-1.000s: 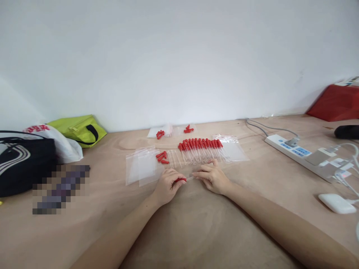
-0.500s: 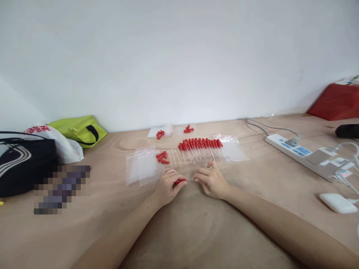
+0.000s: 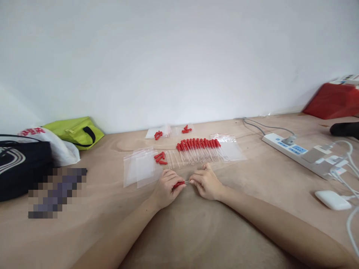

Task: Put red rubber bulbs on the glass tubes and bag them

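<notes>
My left hand [image 3: 167, 188] pinches a red rubber bulb [image 3: 178, 184] near the middle of the table. Facing it, my right hand [image 3: 206, 183] is closed on a thin clear tube [image 3: 187, 182], which runs between the fingertips of both hands to the bulb. Beyond my hands lies a row of assembled droppers [image 3: 198, 145], red bulbs away from me and clear tubes toward me. Left of that row are a few loose clear tubes [image 3: 172, 160] and several loose red bulbs [image 3: 160, 157], beside clear zip bags [image 3: 138, 168].
More red bulbs [image 3: 158, 135] lie near the wall. A zip bag [image 3: 231, 147] is right of the row. A power strip [image 3: 297, 153] with plugs and a white charger [image 3: 333, 200] are at right. Black [image 3: 25, 168] and green [image 3: 75, 130] bags stand at left.
My right hand has moved closer to my left, and less of the clear tube shows between them. The view has shifted slightly.
</notes>
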`<state>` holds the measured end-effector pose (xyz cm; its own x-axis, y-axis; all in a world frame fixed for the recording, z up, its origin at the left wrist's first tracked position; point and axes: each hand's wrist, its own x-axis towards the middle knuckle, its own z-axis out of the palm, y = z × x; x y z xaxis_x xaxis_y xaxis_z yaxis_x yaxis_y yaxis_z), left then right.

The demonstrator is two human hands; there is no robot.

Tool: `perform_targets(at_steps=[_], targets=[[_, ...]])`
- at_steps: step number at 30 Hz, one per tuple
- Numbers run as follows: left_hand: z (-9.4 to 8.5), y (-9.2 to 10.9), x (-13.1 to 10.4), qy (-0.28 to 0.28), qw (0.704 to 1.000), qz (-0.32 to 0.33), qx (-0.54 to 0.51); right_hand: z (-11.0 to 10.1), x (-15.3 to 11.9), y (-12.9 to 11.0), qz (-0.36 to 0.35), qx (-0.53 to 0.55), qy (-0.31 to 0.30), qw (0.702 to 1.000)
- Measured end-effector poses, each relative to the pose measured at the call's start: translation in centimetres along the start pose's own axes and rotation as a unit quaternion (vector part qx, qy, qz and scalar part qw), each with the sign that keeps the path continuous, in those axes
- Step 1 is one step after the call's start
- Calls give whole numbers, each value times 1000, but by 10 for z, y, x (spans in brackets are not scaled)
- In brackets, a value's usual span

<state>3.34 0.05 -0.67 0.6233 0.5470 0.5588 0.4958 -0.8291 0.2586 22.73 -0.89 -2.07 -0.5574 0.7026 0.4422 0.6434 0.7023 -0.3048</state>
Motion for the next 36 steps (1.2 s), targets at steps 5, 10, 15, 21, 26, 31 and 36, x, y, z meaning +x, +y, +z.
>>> perform_targets(at_steps=[5, 10, 15, 21, 26, 31, 36], targets=[[1, -2, 1, 13, 1000, -3, 22, -4, 4, -3, 7, -12, -20, 1000], [-1, -8, 1, 54, 994, -44, 83, -17, 14, -12, 19, -71, -55, 996], [-5, -14, -4, 99, 980, -132, 112, -31, 21, 12, 174, -53, -10, 983], [-5, -16, -4, -50, 992, -113, 28, -33, 42, 65, 409, -34, 117, 905], [-6, -14, -2, -62, 990, -126, 11, -23, 55, 70, 458, -96, 108, 877], [-7, -15, -2, -65, 989, -129, 3, -16, 54, 67, 440, -135, 114, 881], [-5, -16, -2, -70, 989, -131, 2, -13, 52, 70, 427, -174, 105, 881]])
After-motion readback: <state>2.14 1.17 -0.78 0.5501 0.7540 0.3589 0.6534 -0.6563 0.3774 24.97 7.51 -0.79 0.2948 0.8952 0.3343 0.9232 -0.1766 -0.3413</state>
